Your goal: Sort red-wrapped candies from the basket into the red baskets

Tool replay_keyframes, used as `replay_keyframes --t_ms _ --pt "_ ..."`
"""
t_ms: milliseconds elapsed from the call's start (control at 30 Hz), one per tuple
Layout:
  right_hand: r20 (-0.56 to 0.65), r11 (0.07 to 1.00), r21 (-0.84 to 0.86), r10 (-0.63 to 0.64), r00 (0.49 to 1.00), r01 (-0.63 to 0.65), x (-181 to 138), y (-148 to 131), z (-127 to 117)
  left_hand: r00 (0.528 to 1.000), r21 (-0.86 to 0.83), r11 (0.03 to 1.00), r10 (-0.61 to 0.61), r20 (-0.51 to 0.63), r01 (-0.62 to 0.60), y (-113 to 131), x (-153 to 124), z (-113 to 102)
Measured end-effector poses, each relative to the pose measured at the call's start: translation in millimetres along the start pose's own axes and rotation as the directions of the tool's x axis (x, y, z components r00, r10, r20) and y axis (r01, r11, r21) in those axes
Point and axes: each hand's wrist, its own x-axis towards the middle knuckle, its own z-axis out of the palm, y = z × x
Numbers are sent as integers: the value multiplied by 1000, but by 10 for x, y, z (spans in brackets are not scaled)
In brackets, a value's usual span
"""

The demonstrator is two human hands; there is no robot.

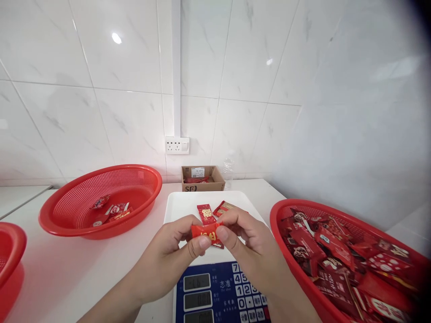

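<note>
My left hand and my right hand pinch the two ends of one small red candy packet with gold lettering. They hold it over the white pan of a digital scale. Behind it on the pan lie a red packet with a gold design and another red and gold packet. Part of a further packet shows under the held one. The scale's blue panel has several keys and displays; my right hand covers some of the keys.
At the right a red basket is heaped with red packets. A red basket at the left holds several packets. Part of another red basket shows at the left edge. A small cardboard box stands behind the scale, near the tiled wall.
</note>
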Motion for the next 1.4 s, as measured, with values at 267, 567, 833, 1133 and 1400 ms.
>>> replay_keyframes --t_ms 267,567,833,1133,1400 --pt "-179 853 -453 196 964 -258 135 102 -304 999 556 831 27 -21 -11 -179 130 2" --pt "-44 632 -729 339 940 -262 299 509 -367 942 760 610 -64 328 -223 -382 197 60" --pt "92 711 -687 292 952 -152 254 536 -417 956 788 579 -48 290 -210 -442 216 22" --pt "175 752 -656 238 955 -68 300 696 -294 967 852 489 -61 247 -186 -573 293 -34" --pt "177 710 -700 282 943 -81 282 627 -242 977 862 491 -85 193 -128 -559 300 -32"
